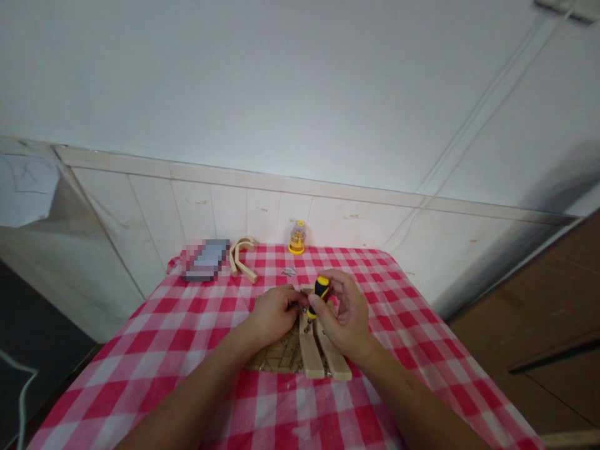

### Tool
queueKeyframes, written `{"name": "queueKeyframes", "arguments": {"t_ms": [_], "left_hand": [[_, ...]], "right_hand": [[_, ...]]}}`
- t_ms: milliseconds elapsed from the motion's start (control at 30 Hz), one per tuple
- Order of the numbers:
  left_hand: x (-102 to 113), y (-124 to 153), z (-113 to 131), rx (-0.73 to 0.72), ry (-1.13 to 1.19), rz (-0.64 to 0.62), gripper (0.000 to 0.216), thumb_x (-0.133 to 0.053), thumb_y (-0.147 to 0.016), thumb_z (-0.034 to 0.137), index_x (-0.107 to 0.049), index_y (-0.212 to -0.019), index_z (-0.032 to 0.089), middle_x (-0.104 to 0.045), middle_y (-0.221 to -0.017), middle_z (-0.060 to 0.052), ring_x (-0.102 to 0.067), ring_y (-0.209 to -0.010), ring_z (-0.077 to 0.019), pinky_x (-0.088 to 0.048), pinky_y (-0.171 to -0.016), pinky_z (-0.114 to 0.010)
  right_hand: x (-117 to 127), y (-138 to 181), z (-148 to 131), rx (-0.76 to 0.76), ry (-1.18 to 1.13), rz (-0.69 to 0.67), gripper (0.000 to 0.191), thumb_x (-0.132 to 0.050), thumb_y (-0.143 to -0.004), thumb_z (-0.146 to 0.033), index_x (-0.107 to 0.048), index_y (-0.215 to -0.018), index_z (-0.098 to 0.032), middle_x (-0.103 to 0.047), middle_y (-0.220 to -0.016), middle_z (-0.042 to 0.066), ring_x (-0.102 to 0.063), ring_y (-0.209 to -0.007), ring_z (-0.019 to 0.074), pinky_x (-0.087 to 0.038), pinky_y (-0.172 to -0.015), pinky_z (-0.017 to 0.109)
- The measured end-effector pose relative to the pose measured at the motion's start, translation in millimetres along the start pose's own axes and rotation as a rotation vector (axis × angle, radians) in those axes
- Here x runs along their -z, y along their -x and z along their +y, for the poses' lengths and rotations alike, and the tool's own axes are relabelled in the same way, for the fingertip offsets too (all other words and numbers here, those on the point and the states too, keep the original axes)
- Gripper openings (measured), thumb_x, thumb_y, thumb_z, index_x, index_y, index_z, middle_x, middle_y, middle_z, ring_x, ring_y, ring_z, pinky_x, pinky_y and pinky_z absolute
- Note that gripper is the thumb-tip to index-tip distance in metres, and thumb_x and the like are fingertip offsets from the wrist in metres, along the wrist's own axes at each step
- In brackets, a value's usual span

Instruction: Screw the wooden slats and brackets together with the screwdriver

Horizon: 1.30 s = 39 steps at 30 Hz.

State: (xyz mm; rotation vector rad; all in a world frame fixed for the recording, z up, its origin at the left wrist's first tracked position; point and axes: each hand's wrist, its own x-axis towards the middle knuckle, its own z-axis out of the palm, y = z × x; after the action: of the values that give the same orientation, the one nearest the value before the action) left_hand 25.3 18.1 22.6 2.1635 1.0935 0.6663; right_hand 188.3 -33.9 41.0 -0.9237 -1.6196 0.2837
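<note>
My right hand [349, 315] is wrapped round a short yellow-and-black screwdriver [321, 287], held tilted with its tip pointing down. The tip meets or nearly meets the left one of two light wooden strips [312, 362], beside a small dark spot. The right wooden strip [339, 364] runs below my right hand. My left hand [276, 315] is closed, its fingertips together by the far part of the left strip; what they pinch, if anything, is hidden. Both strips rest on a brown patterned panel [279, 356], partly covered by my left hand and forearm.
Small metal pieces, perhaps screws, [289, 271] lie beyond my hands. A yellow-capped clear container [297, 239] stands at the table's far edge. Curved wooden pieces [244, 267] and a blurred-out flat device [206, 261] lie at the back left. A red-and-white checked cloth [187, 337] covers the table, against a wall.
</note>
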Motion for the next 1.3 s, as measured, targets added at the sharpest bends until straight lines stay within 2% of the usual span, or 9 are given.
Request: {"name": "queueKeyframes", "arguments": {"t_ms": [100,233,300,467,800,1033,1300], "left_hand": [[0,0,1,-0.002,-0.003,0.003,0.026,-0.052,-0.084,0.014,-0.077,-0.092,0.02,-0.075,-0.096,-0.007,-0.069,-0.091,-0.0228,-0.052,-0.081,-0.032],[0,0,0,-0.01,-0.009,-0.006,0.027,-0.051,-0.085,0.014,-0.077,-0.089,0.021,-0.076,-0.097,-0.005,-0.069,-0.093,-0.0221,-0.052,-0.082,-0.031],[0,0,-1,-0.02,-0.006,-0.003,0.026,-0.052,-0.087,0.016,-0.077,-0.091,0.021,-0.076,-0.099,-0.005,-0.068,-0.095,-0.022,-0.052,-0.084,-0.031],[-1,0,-3,-0.021,0.003,-0.001,0.027,-0.052,-0.087,0.015,-0.076,-0.096,0.02,-0.076,-0.102,-0.006,-0.068,-0.098,-0.0217,-0.052,-0.087,-0.031],[0,0,0,-0.036,-0.006,0.004,0.025,-0.051,-0.087,0.014,-0.075,-0.092,0.02,-0.075,-0.097,-0.005,-0.068,-0.093,-0.0205,-0.051,-0.084,-0.029],[0,0,-1,-0.029,0.005,-0.002,0.025,-0.051,-0.084,0.014,-0.075,-0.09,0.019,-0.075,-0.096,-0.006,-0.067,-0.092,-0.0216,-0.051,-0.084,-0.031],[-2,0,-3,-0.004,0.005,-0.007,0.023,-0.052,-0.085,0.014,-0.074,-0.087,0.019,-0.074,-0.095,-0.005,-0.067,-0.092,-0.0213,-0.05,-0.081,-0.03]], "right_hand": [[-1,0,1,-0.001,-0.011,0.026,0.031,-0.065,-0.092,-0.025,-0.056,-0.121,-0.027,-0.069,-0.091,0.003,-0.071,-0.076,0.0195,-0.06,-0.07,0.034],[-2,-2,6,-0.034,0.03,0.168,0.033,-0.065,-0.093,-0.026,-0.057,-0.125,-0.028,-0.07,-0.1,0.005,-0.071,-0.084,0.02,-0.06,-0.074,0.034],[-2,-3,10,-0.062,0.055,0.197,0.035,-0.065,-0.093,-0.027,-0.057,-0.127,-0.028,-0.069,-0.105,0.006,-0.071,-0.088,0.0205,-0.06,-0.075,0.035],[-2,-5,18,-0.089,0.07,0.177,0.037,-0.064,-0.093,-0.027,-0.057,-0.13,-0.029,-0.07,-0.109,0.006,-0.071,-0.089,0.0203,-0.061,-0.074,0.035],[-1,-5,18,-0.093,0.042,0.073,0.038,-0.062,-0.096,-0.028,-0.057,-0.133,-0.029,-0.073,-0.109,0.007,-0.073,-0.094,0.0225,-0.059,-0.078,0.037],[3,-7,16,-0.084,0.067,-0.009,0.039,-0.058,-0.097,-0.027,-0.056,-0.136,-0.03,-0.074,-0.109,0.008,-0.072,-0.09,0.0234,-0.059,-0.08,0.04],[-1,-9,15,-0.101,0.051,0.051,0.036,-0.065,-0.091,-0.024,-0.059,-0.126,-0.028,-0.072,-0.099,0.004,-0.069,-0.081,0.0198,-0.055,-0.071,0.033]]}}
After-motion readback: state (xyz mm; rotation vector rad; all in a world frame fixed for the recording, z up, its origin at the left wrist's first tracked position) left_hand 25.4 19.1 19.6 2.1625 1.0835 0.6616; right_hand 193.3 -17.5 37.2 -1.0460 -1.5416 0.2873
